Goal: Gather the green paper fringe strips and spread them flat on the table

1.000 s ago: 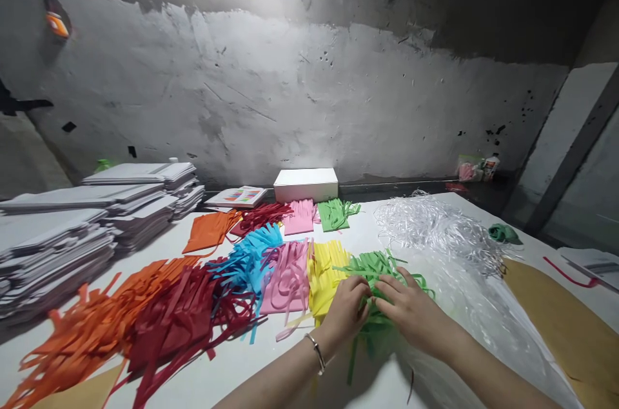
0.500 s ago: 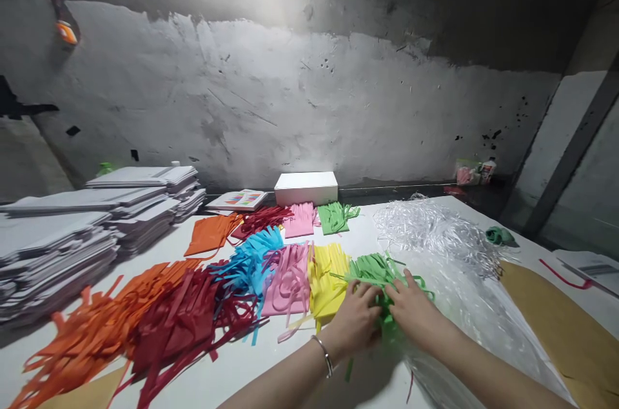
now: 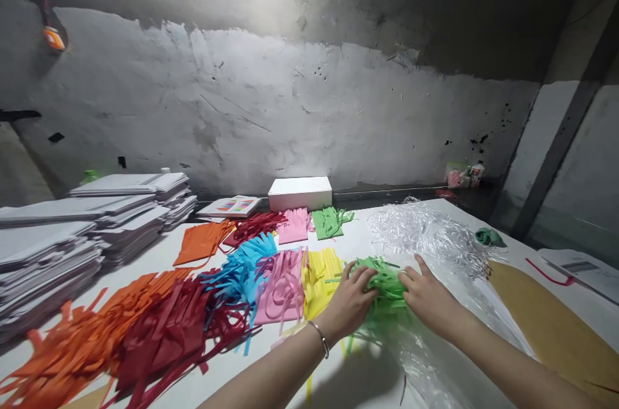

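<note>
A bundle of green paper strips lies on the white table between my two hands. My left hand, with a silver bracelet on its wrist, has its fingers bent over the bundle's left side, beside the yellow strips. At the right side of the green bundle, my right hand touches the strips with its fingers spread. Clear plastic film lies beneath and beside my right hand. Pink strips and blue strips are further left.
Dark red and orange strips cover the left front. Paper stacks stand behind them. At the back are a white box and smaller bundles. White shredded strands and brown paper lie to the right.
My right hand has moved right, away from my left hand, leaving more of the green strips visible between them. The camera view has shifted slightly.
</note>
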A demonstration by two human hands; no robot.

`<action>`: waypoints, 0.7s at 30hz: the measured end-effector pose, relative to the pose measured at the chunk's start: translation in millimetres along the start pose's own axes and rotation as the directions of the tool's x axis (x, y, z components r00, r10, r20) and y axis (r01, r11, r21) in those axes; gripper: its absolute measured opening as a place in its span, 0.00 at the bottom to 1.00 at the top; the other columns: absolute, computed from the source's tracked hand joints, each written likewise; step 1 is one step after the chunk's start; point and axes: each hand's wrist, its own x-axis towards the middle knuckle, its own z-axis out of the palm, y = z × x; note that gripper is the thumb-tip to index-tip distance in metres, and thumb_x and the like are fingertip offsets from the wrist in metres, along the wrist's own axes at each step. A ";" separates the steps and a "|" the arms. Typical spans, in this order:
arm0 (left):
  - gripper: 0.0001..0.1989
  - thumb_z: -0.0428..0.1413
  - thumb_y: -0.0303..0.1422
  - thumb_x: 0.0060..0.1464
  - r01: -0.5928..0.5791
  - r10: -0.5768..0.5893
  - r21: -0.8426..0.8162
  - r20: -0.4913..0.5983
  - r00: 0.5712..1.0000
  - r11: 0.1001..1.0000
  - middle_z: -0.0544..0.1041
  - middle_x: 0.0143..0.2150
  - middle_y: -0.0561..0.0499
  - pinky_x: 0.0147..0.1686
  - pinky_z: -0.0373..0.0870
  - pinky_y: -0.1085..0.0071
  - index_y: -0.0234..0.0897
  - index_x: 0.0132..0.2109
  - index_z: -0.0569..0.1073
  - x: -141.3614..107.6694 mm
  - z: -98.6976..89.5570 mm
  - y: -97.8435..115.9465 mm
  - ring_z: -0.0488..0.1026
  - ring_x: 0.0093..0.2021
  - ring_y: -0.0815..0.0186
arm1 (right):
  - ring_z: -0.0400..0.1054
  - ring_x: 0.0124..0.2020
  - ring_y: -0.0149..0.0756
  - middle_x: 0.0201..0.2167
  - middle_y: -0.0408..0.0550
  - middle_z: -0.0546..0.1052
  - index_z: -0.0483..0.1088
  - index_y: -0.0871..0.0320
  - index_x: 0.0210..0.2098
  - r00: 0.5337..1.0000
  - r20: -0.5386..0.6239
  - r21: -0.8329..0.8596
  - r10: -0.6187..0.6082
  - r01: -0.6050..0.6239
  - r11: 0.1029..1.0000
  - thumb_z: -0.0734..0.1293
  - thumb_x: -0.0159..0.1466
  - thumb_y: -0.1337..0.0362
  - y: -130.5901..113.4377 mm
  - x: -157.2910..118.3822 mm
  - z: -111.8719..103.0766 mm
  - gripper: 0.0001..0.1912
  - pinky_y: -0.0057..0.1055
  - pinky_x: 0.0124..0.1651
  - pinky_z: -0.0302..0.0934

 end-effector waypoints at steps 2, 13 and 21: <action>0.08 0.58 0.26 0.59 -0.016 0.016 0.004 0.022 1.000 1.000 0.72 0.62 0.44 0.69 0.47 0.42 0.42 0.43 0.79 -0.3 4.4 10.1 0.64 0.64 0.52 | 0.69 0.51 0.52 0.46 0.56 0.78 0.82 0.55 0.32 1.000 -0.012 -0.002 0.007 -0.007 1.000 0.72 0.63 0.66 -0.6 1.6 4.8 0.04 0.65 0.66 0.49; 0.14 0.54 0.16 0.52 0.250 -0.254 0.115 0.019 0.967 0.961 0.73 0.57 0.39 0.64 0.49 0.30 0.37 0.39 0.77 -14.1 0.6 -17.3 0.64 0.63 0.44 | 0.67 0.56 0.59 0.50 0.61 0.77 0.82 0.59 0.30 0.989 0.026 -0.007 0.147 -0.147 0.989 0.75 0.58 0.71 26.8 -5.8 22.3 0.03 0.68 0.67 0.45; 0.10 0.53 0.19 0.56 0.199 -0.204 0.095 0.054 0.977 0.975 0.76 0.49 0.43 0.53 0.71 0.50 0.38 0.38 0.74 -19.7 3.8 -22.9 0.72 0.52 0.52 | 0.70 0.54 0.46 0.47 0.50 0.78 0.78 0.60 0.36 0.887 0.127 0.014 0.444 -0.449 0.893 0.70 0.66 0.71 90.3 -20.2 30.1 0.03 0.60 0.67 0.49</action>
